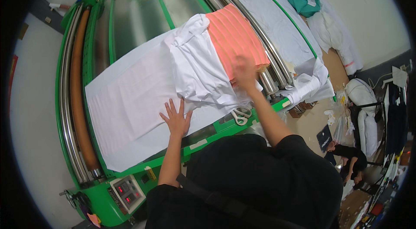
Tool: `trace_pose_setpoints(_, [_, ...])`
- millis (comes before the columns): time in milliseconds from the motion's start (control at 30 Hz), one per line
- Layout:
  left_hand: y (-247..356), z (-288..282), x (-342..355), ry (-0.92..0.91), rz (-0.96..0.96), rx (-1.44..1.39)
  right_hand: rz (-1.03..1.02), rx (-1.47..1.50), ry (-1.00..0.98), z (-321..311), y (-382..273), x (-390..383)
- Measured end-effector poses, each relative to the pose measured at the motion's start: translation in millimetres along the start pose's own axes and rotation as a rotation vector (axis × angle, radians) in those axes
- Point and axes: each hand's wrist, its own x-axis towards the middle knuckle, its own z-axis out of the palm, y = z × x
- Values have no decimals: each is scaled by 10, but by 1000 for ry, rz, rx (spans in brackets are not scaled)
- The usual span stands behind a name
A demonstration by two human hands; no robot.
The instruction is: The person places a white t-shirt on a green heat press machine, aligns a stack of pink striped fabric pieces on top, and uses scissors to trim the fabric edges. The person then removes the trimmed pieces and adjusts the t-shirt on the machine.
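My left hand (pixel 177 118) lies flat with its fingers spread at the near edge of the white fabric (pixel 134 77) on the machine's bed. A bunched, wrinkled white cloth (pixel 193 66) rests just beyond it, partly over that fabric. To its right is a thick stack of orange fabric pieces (pixel 234 34) with paler stripes. Over the near end of this stack is my right hand (pixel 245 72), smeared by motion, so its fingers cannot be made out. White-handled scissors (pixel 241 116) lie at the bed's near edge, between my arms.
The green-framed machine carries a brown roller (pixel 82 95) on the left and steel rollers (pixel 251 30) on the right. A control panel (pixel 126 192) sits at its near left corner. White cloth (pixel 312 82) hangs at the right. A person (pixel 351 159) crouches at the lower right.
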Motion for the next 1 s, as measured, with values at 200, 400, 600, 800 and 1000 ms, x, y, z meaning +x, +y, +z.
trace_pose_setpoints(200, [24, -19, 224, 204, -79, -304, 498, -411, -46, -917, 1249, 1100])
trace_pose_setpoints(400, [-343, -130, 594, 82, -414, 21, 639, -216, -575, -833, 994, 1520])
trace_pose_setpoints(600, [-348, -36, 607, 86, -440, 45, 1033, 601, -654, -966, 629, 1735])
trace_pose_setpoints(800, [-278, -51, 710, 7, -440, 43, 872, 455, -768, -725, 916, 1762])
trace_pose_setpoints(1000, [-640, 141, 692, -95, -462, 145, 84, -104, -860, -424, -252, 1518])
